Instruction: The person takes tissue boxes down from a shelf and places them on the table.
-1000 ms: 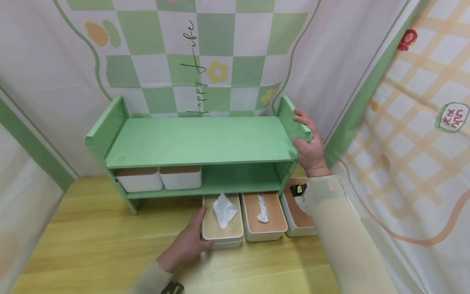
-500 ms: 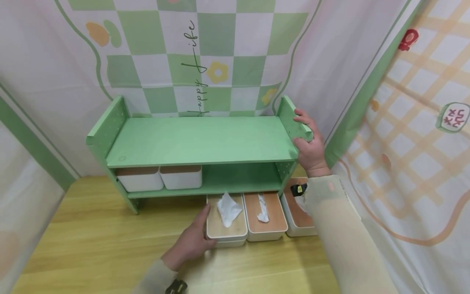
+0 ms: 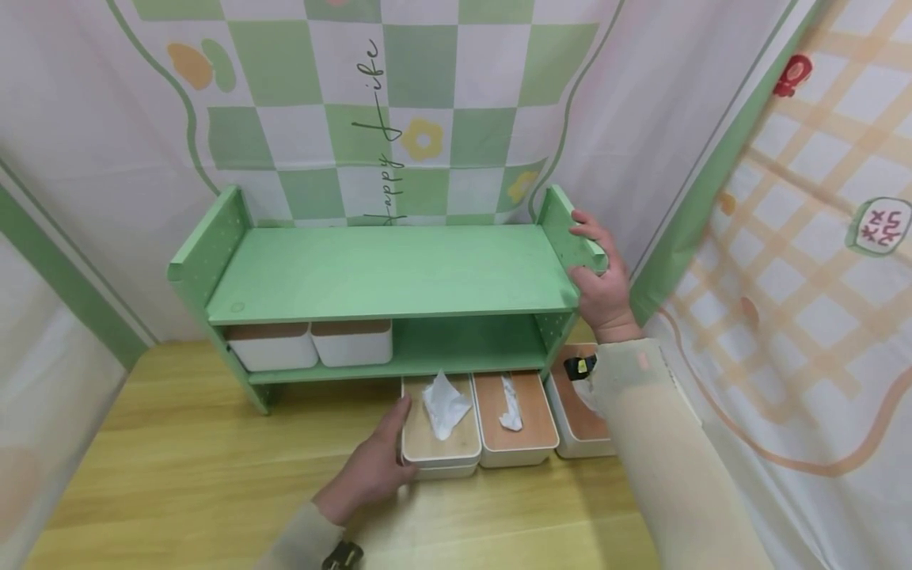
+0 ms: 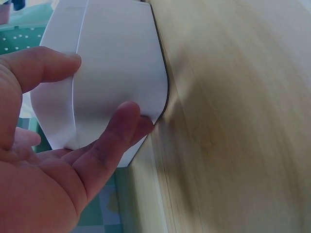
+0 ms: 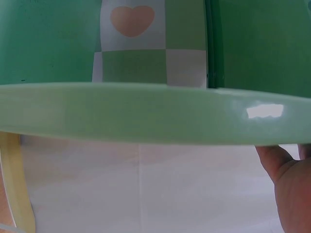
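A white tissue box point(image 3: 443, 469) with a pale wooden lid stands on the table below the green shelf point(image 3: 399, 269), and a white tissue sticks up from it. My left hand point(image 3: 374, 467) touches its left side with fairly straight fingers, thumb near the front corner. In the left wrist view the fingers and thumb point(image 4: 53, 65) lie against the box's white wall point(image 4: 121, 53). Up on the right, my right hand point(image 3: 604, 285) grips the edge of the shelf's right side panel point(image 3: 559, 229). The right wrist view shows that green panel edge point(image 5: 146, 114) and part of the hand point(image 5: 296, 189).
Beside the held-against box stand a second tissue box point(image 3: 527, 423) with a browner lid and a third point(image 3: 580, 419), partly behind the right sleeve point(image 3: 663, 443). Two white boxes point(image 3: 274, 352) sit on the lower shelf's left half. The wooden table point(image 3: 178, 467) extends leftward; curtains point(image 3: 748, 261) hang around.
The left hand and the tissue box with the pale lid have shifted slightly to the right, mostly in the first half second, up against the neighbouring box. The right hand stays on the panel.
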### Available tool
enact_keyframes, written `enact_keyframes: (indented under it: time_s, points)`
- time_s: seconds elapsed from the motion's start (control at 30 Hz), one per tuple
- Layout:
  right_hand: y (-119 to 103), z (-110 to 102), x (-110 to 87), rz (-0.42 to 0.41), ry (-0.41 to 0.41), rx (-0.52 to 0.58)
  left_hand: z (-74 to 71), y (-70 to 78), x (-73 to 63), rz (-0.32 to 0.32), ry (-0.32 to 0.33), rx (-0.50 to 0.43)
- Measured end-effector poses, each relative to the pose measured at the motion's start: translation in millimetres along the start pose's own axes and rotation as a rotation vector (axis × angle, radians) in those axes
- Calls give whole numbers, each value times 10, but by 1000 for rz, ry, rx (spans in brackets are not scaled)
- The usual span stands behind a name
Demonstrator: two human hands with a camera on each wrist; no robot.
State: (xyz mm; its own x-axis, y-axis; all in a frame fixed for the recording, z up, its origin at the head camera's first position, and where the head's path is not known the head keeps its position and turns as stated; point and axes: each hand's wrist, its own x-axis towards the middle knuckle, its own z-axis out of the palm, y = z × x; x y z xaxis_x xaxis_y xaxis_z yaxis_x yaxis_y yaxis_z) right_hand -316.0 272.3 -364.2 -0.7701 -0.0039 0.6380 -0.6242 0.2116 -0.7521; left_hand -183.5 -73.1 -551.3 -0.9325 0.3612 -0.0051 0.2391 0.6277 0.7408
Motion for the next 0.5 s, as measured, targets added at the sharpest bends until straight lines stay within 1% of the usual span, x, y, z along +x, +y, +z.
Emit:
enact_keyframes:
  time_s: [0.5]
  points:
    - [1,-6,0,8,0,-5,6,-17,3,-4,-7,2]
